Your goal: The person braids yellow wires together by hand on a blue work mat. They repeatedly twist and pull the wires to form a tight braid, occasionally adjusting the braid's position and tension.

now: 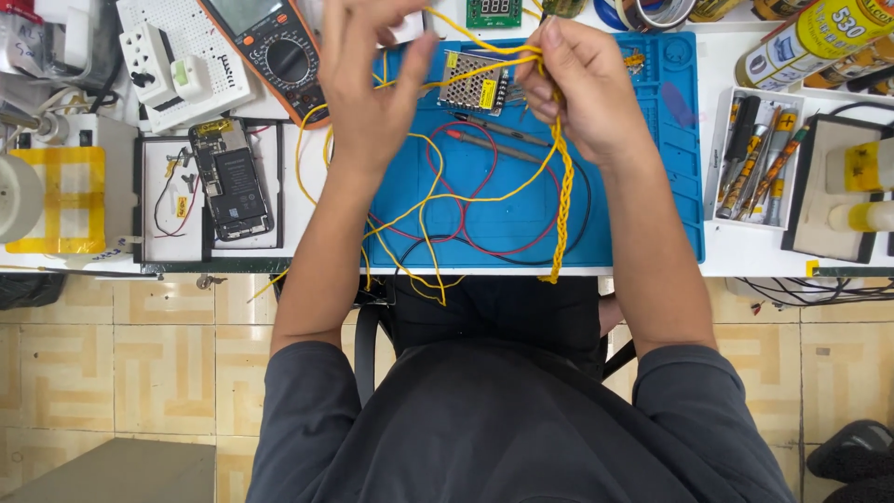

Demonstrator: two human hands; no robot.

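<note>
Both hands are up at top centre, over the blue mat (652, 140). The right hand (582, 88) pinches the yellow wires (484, 70) at the head of the finished braid (562, 200). The left hand (368, 84) seems to grip loose strands. The braid hangs past the counter (745, 251) edge; long unbraided wire remains lower centre.

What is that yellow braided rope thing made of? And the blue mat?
The yellow braid looks like thin plastic-coated wires plaited together: smooth, slightly shiny strands. The blue mat seems to be soft rubber or silicone: matte, with moulded compartments along its edge.
</note>
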